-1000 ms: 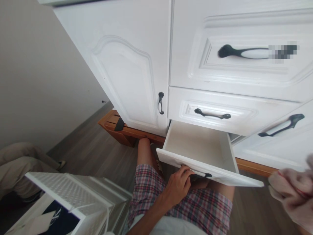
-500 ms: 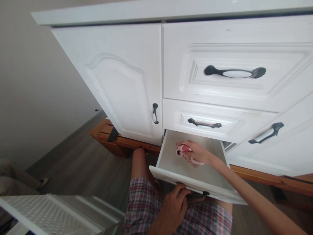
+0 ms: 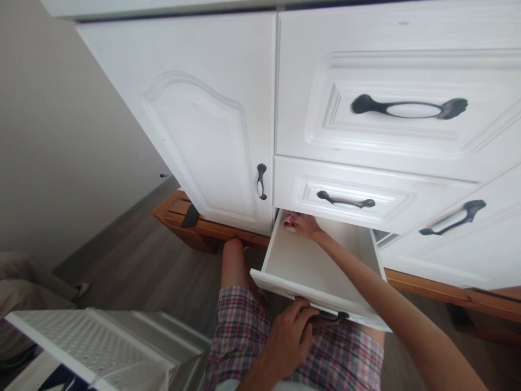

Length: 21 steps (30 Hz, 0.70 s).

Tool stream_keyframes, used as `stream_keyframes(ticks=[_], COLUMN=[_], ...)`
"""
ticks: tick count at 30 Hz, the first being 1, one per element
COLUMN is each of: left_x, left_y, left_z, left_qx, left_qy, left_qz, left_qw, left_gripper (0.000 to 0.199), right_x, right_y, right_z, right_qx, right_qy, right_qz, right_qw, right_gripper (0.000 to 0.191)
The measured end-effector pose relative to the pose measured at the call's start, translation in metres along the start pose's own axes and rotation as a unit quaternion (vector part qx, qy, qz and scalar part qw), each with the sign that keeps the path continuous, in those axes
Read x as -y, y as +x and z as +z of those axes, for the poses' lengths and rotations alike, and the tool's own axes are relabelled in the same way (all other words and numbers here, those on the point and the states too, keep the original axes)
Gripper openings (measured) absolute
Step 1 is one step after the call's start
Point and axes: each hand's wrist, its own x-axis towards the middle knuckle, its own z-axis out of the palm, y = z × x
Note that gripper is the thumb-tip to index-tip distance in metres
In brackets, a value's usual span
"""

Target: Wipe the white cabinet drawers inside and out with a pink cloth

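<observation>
The lowest drawer (image 3: 321,263) of a white cabinet is pulled out over my lap. My left hand (image 3: 287,338) grips its dark handle (image 3: 341,315), fingers curled over the left end. Inside the drawer, my right hand (image 3: 307,225) is closed on a crumpled pink-and-white cloth (image 3: 289,221). It presses the cloth into the back left corner, close under the drawer above. Part of the cloth is hidden by my fingers.
Above the open drawer are two closed drawers (image 3: 376,190), with a closed door (image 3: 203,141) to their left. A wooden base (image 3: 211,231) runs beneath the cabinet. A white perforated panel (image 3: 87,347) stands at lower left, near a person's leg (image 3: 32,293).
My right hand has moved the cloth from the middle of the drawer back and left into the far corner. My left hand stays on the handle. The view has shifted slightly.
</observation>
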Motion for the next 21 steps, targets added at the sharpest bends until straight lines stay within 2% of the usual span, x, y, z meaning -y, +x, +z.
stream_keyframes(ticks=[3, 7, 9, 14, 21], left_x=[0.0, 0.0, -0.001, -0.001, -0.001], left_y=[0.001, 0.001, 0.0, -0.003, -0.003], left_z=[-0.001, -0.002, -0.002, -0.001, -0.002], left_qx=[0.008, 0.014, 0.017, 0.02, 0.026], left_qy=[-0.009, -0.018, -0.022, -0.022, -0.025], left_qz=[-0.004, -0.008, -0.008, -0.015, -0.018], left_qw=[1.0, 1.0, 1.0, 0.999, 0.999], left_gripper=[0.048, 0.046, 0.045, 0.046, 0.047], right_x=[-0.001, -0.007, -0.008, 0.001, 0.008], right_y=[0.004, 0.002, 0.001, -0.001, -0.003], right_z=[0.012, 0.018, 0.02, 0.03, 0.033], right_qx=[0.023, 0.075, 0.09, 0.059, 0.052], right_qy=[-0.044, -0.092, -0.112, -0.141, -0.13], right_qz=[-0.035, -0.108, -0.12, -0.043, 0.001], right_qw=[0.998, 0.987, 0.982, 0.987, 0.99], right_gripper=[0.062, 0.053, 0.052, 0.073, 0.066])
